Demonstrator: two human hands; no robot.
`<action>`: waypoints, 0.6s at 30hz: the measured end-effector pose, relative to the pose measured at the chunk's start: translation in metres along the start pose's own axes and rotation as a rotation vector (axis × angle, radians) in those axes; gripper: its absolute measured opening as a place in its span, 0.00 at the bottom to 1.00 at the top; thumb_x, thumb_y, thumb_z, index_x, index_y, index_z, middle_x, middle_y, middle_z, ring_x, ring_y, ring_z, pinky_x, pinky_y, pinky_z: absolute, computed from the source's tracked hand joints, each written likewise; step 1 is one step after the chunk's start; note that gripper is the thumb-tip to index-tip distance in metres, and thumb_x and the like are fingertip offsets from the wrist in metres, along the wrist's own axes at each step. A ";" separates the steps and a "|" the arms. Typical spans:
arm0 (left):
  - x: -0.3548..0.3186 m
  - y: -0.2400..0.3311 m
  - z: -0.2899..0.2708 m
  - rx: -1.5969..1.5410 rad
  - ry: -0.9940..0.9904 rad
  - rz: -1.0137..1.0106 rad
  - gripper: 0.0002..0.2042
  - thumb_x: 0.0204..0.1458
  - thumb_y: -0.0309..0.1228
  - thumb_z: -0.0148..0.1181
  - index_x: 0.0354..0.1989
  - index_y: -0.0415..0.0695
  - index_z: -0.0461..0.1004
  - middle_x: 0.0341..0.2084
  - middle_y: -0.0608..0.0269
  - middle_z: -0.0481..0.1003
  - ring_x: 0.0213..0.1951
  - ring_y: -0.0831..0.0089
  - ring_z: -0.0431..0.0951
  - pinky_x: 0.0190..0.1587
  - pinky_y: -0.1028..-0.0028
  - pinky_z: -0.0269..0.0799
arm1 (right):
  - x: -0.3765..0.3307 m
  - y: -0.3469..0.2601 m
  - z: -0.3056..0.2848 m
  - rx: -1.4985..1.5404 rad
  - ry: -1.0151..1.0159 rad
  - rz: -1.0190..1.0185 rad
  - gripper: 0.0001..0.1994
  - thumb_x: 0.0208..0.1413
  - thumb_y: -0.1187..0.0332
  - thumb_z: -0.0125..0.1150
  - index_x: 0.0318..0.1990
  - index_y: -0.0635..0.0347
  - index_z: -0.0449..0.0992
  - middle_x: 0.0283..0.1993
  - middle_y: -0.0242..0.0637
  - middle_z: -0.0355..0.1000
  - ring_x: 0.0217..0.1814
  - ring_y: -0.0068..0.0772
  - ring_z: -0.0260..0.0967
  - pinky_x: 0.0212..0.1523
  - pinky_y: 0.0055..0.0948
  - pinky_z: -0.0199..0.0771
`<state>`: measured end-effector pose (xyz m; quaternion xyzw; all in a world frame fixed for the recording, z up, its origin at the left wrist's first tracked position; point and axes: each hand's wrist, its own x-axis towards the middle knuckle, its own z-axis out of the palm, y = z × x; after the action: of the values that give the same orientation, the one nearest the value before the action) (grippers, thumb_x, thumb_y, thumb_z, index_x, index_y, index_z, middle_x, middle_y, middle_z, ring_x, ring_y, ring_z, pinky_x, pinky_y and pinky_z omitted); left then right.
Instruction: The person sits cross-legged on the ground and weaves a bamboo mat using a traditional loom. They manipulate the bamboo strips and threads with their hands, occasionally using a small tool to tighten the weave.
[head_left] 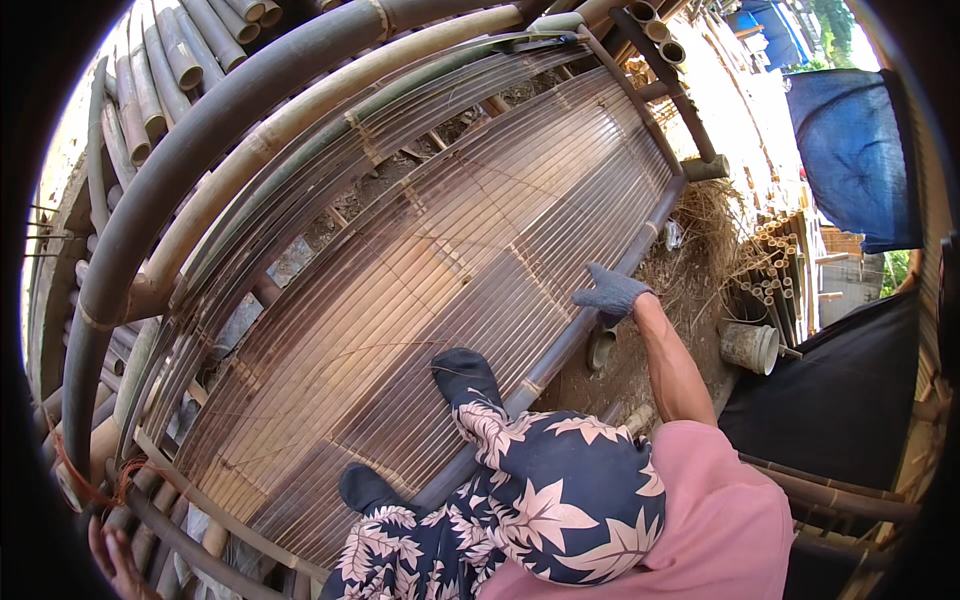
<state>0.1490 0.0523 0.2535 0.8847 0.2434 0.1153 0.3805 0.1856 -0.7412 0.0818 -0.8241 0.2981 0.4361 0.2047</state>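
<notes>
Under my dark-covered feet (465, 375), the slatted bamboo panel (330, 350) stretches lower left to upper right, left of my nearer, gloved right hand (612, 293), fingers parted; my left hand's (118, 565) grip I cannot tell.

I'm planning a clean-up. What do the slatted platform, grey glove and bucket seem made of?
Slatted platform: probably split bamboo, smooth and slightly glossy; its long narrow strips catch the light.
Grey glove: likely knitted fabric, matte, with a soft, shineless look.
Bucket: perhaps plastic, dull and dirty; its pale wall suggests it, but metal stays possible.
</notes>
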 end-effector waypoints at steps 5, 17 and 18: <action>-0.021 0.057 0.142 -0.118 -0.631 -0.239 0.14 0.61 0.27 0.56 0.53 0.35 0.72 0.33 0.65 0.74 0.31 0.82 0.72 0.38 0.80 0.73 | -0.007 -0.049 -0.006 -0.269 0.414 -0.089 0.34 0.54 0.50 0.59 0.64 0.62 0.66 0.53 0.55 0.75 0.54 0.48 0.75 0.50 0.42 0.77; -0.056 0.091 0.281 -0.532 -0.437 -0.601 0.08 0.59 0.36 0.64 0.39 0.46 0.76 0.15 0.81 0.57 0.14 0.91 0.49 0.14 0.84 0.43 | 0.047 -0.082 0.092 -0.008 0.567 -0.140 0.18 0.54 0.51 0.59 0.37 0.58 0.82 0.42 0.47 0.74 0.45 0.51 0.75 0.48 0.46 0.74; -0.054 0.096 0.285 -0.599 -0.354 -0.575 0.09 0.59 0.37 0.64 0.40 0.46 0.76 0.14 0.81 0.55 0.14 0.91 0.48 0.14 0.83 0.42 | 0.048 -0.083 0.098 0.008 0.631 -0.158 0.17 0.55 0.53 0.60 0.36 0.58 0.82 0.42 0.47 0.74 0.45 0.51 0.74 0.48 0.45 0.74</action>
<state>0.2466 -0.2085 0.1272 0.6380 0.3664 -0.0831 0.6722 0.2042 -0.6362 -0.0042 -0.9383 0.2838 0.1407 0.1389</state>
